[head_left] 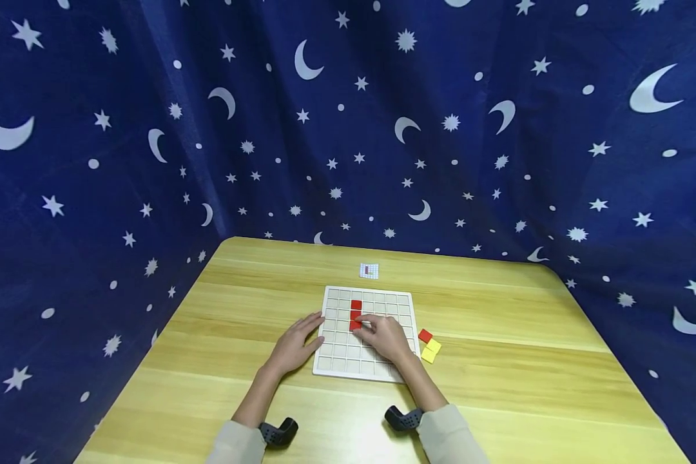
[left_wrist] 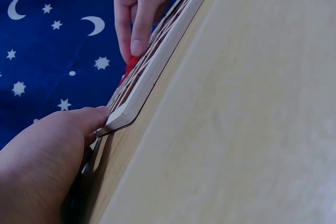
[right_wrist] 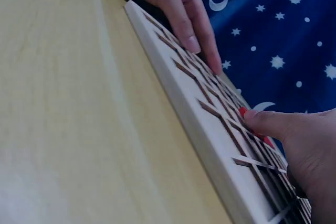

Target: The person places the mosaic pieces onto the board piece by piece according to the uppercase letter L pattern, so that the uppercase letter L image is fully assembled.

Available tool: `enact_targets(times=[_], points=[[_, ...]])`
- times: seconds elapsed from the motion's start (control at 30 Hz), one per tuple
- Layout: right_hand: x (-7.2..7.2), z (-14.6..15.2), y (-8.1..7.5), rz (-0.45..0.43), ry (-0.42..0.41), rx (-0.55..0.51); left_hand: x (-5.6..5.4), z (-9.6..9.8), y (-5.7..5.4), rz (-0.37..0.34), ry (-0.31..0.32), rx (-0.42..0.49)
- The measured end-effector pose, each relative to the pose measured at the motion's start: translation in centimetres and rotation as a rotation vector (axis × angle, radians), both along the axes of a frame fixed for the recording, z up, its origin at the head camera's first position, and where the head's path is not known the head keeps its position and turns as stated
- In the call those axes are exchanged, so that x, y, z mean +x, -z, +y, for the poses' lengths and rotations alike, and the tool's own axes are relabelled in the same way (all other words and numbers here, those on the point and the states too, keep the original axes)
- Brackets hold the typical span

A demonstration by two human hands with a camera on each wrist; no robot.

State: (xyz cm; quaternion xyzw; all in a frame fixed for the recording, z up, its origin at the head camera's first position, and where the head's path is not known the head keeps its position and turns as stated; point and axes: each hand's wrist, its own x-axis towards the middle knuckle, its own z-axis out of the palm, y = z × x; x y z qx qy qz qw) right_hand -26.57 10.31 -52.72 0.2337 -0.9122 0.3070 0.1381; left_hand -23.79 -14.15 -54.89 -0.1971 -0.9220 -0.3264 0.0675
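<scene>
A white square board (head_left: pixel 330 369) with a grid of recessed cells lies on the table. Three red square tiles (head_left: pixel 356 305) form a column in its upper middle. My right hand (head_left: pixel 387 336) reaches over the board and pinches the lowest red tile (head_left: pixel 354 326) between thumb and fingers, right at its cell. In the right wrist view, the thumb overlaps a bit of red tile (right_wrist: pixel 242 111). My left hand (head_left: pixel 294 345) rests along the board's left edge with fingers extended; its thumb touches the corner in the left wrist view, where the other fingers are mostly hidden.
Right of the board lie a loose red tile (head_left: pixel 425 336) and two yellow tiles (head_left: pixel 434 346). Behind the board is a small card (head_left: pixel 368 270) printed with a grid and coloured cells. A dark blue star-patterned curtain (head_left: pixel 371 129) hangs behind the wooden table (head_left: pixel 528 367).
</scene>
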Motion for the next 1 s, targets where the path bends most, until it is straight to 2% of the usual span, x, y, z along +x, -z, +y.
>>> enact_targets(times=[0.3,0.5,0.67,0.8,0.9,1.0], points=[[0.3,-0.3,-0.2,0.054,0.015,-0.012,-0.1,-0.1,-0.3,0.035,0.003,-0.001],[0.9,2.4,-0.1,0.043,0.07,-0.095,0.1,-0.1,-0.3,0.022,0.018,-0.005],[1.0,4.3,-0.4,0.071,0.096,-0.13,0.1,-0.4,-0.2,0.038,0.001,-0.011],[0.7,3.0,-0.8,0.068,0.043,-0.103,0.0,-0.6,-0.2,0.053,-0.009,-0.005],[0.4,1.4,-0.9,0.053,0.0,-0.094,0.1,-0.4,-0.2,0.043,0.002,0.008],[0.3,0.1,-0.7,0.026,-0.005,-0.082,0.2,0.1,-0.3,0.018,0.004,0.017]])
